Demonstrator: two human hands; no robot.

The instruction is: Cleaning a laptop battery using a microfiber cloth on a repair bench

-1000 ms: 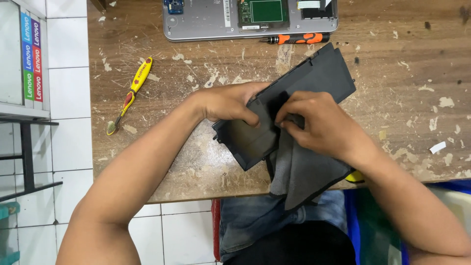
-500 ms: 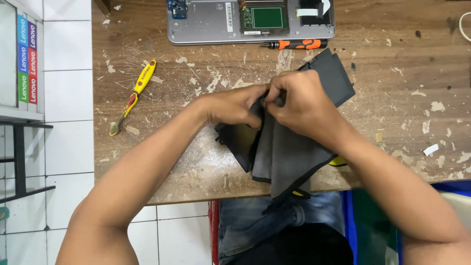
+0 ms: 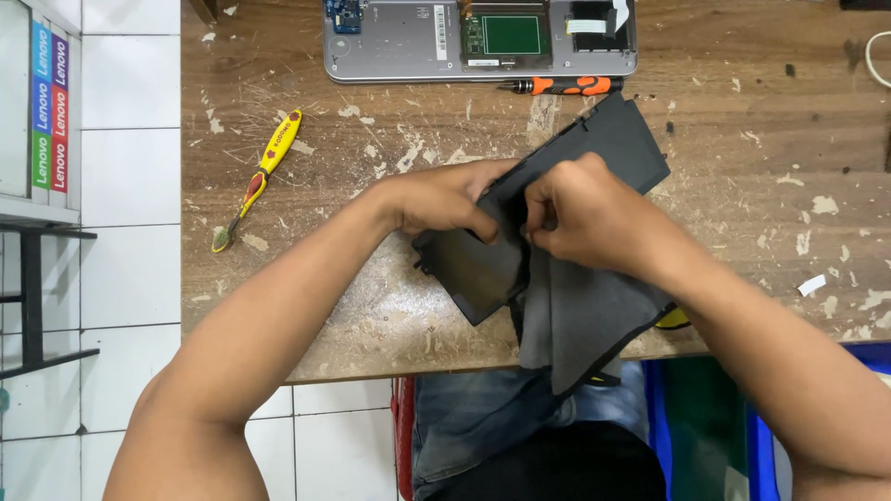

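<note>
Left hand (image 3: 445,199) | pinching black flat pack (image 3: 594,148), now beside right hand (image 3: 580,218) | grey film (image 3: 575,315) gripped, peeled lower than before.

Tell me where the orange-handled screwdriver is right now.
In the head view the orange-handled screwdriver lies flat on the wooden bench at the far side, just below the opened grey laptop base and above the black panel.

Bright, even overhead light, soft shadows under the forearms. Sharp mid-frame; mild glare on white tiles (image 3: 121,176) at left.
</note>
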